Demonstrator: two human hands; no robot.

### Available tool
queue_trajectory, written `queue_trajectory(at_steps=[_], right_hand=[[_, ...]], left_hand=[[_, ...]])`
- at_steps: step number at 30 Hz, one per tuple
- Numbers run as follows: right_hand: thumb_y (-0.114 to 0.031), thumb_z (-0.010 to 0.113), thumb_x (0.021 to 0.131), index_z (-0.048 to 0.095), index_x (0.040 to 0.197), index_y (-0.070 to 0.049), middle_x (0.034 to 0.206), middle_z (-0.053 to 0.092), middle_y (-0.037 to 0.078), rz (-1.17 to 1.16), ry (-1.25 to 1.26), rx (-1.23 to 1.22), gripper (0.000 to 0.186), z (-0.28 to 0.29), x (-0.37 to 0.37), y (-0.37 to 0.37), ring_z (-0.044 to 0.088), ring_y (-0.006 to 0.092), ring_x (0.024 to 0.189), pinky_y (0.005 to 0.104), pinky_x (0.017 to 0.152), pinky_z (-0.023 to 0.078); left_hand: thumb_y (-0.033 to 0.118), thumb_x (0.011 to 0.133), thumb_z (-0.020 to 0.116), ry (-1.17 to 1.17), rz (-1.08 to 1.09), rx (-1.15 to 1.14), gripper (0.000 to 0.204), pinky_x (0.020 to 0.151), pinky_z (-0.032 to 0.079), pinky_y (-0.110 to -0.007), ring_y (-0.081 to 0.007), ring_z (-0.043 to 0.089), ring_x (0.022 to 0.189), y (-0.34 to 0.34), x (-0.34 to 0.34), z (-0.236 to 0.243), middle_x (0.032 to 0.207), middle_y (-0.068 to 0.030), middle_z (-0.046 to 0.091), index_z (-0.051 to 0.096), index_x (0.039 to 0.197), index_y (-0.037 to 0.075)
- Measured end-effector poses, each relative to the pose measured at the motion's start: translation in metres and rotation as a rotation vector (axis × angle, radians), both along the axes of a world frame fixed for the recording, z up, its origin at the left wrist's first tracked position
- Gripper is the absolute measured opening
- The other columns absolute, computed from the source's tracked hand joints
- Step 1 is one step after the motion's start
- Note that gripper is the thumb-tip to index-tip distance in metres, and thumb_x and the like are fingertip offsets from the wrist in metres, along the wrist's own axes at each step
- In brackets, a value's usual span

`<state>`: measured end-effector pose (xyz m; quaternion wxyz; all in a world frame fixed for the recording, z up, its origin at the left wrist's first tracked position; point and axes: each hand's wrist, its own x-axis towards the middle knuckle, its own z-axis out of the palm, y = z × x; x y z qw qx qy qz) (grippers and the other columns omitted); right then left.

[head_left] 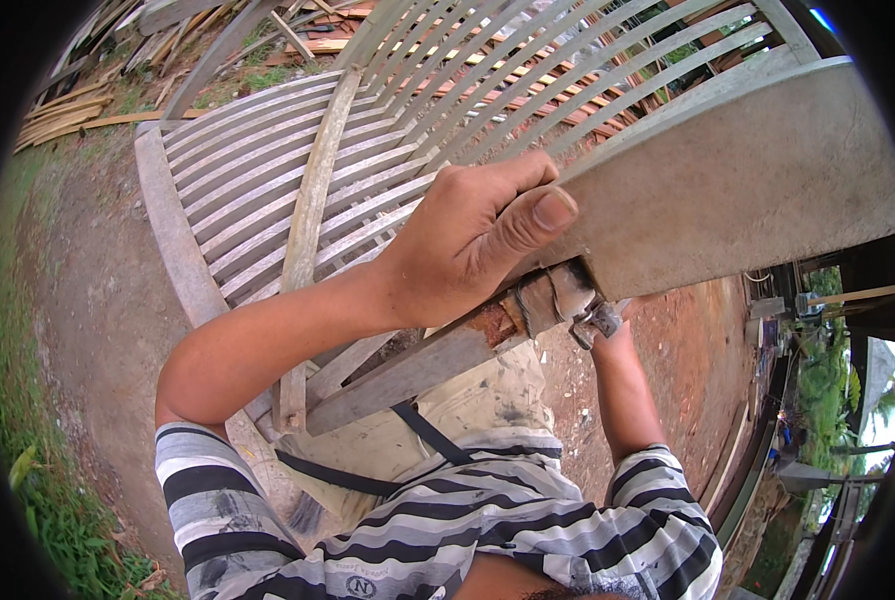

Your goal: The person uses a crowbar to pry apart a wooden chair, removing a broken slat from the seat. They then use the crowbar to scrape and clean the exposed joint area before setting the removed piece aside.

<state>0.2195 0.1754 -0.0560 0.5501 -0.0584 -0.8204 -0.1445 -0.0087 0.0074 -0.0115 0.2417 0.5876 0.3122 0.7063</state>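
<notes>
A weathered grey wooden slatted bench lies tilted in front of me. My left hand is closed over the edge of its wide board, thumb on the near side and fingertips hidden behind. Just below that hand, a joint in the frame shows a dark, rough recess with reddish broken wood. At the recess's right end sits the worn metal head of a tool, its exact kind unclear. My right hand is right behind it and seems to grip it, with most fingers hidden.
Stacked planks and offcuts lie at the far left, and more reddish boards show behind the slats. Grass borders the bare dirt ground on the left. A roofed work area with timber stands at the right.
</notes>
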Motion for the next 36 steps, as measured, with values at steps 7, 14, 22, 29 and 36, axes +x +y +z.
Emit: queue_trajectory(at_steps=[7, 14, 22, 29, 36], right_hand=[[-0.06, 0.044, 0.105, 0.053, 0.135, -0.006, 0.128, 0.054, 0.019, -0.01, 0.031, -0.021, 0.062, -0.009, -0.008, -0.003, 0.053, 0.0377, 0.122, 0.0543, 0.099, 0.041], [-0.068, 0.039, 0.103, 0.058, 0.131, -0.002, 0.128, 0.055, 0.021, -0.024, 0.027, -0.294, 0.074, -0.009, -0.01, -0.012, 0.051, 0.0389, 0.125, 0.0561, 0.101, 0.039], [-0.061, 0.036, 0.102, 0.071, 0.11, -0.001, 0.111, 0.069, 0.02, -0.121, 0.034, -0.203, 0.07, -0.013, -0.01, -0.004, 0.06, 0.0411, 0.109, 0.0552, 0.099, 0.039], [-0.065, 0.035, 0.102, 0.069, 0.113, -0.002, 0.115, 0.067, 0.02, 0.109, 0.28, -0.069, 0.073, -0.027, -0.017, 0.013, 0.058, 0.0401, 0.114, 0.0553, 0.1, 0.038], [-0.065, 0.044, 0.1, 0.054, 0.13, -0.006, 0.131, 0.055, 0.015, -0.03, -0.266, -0.342, 0.067, 0.021, -0.002, -0.028, 0.058, 0.0407, 0.116, 0.0577, 0.095, 0.041]], left_hand=[[0.065, 0.105, 0.046, -0.003, -0.017, -0.018, 0.07, 0.054, 0.035, -0.032, -0.0109, 0.041, 0.064, -0.002, 0.0, 0.002, 0.066, -0.0034, 0.044, 0.055, 0.082, -0.001], [0.065, 0.105, 0.045, -0.007, -0.017, -0.012, 0.07, 0.054, 0.035, -0.031, -0.0102, 0.042, 0.063, -0.002, -0.001, 0.001, 0.065, -0.0028, 0.044, 0.055, 0.082, 0.0], [0.065, 0.105, 0.046, -0.018, -0.009, -0.011, 0.069, 0.053, 0.036, -0.03, -0.0099, 0.044, 0.061, -0.001, 0.001, 0.0, 0.064, -0.0026, 0.046, 0.057, 0.083, 0.0], [0.064, 0.105, 0.046, -0.017, -0.019, -0.014, 0.068, 0.052, 0.036, -0.03, -0.0092, 0.044, 0.06, -0.001, 0.002, 0.0, 0.063, -0.0022, 0.046, 0.057, 0.083, 0.001], [0.065, 0.105, 0.046, -0.012, 0.005, 0.0, 0.069, 0.052, 0.036, -0.03, -0.0094, 0.044, 0.061, -0.002, 0.0, -0.001, 0.064, -0.0023, 0.047, 0.057, 0.083, 0.0]])
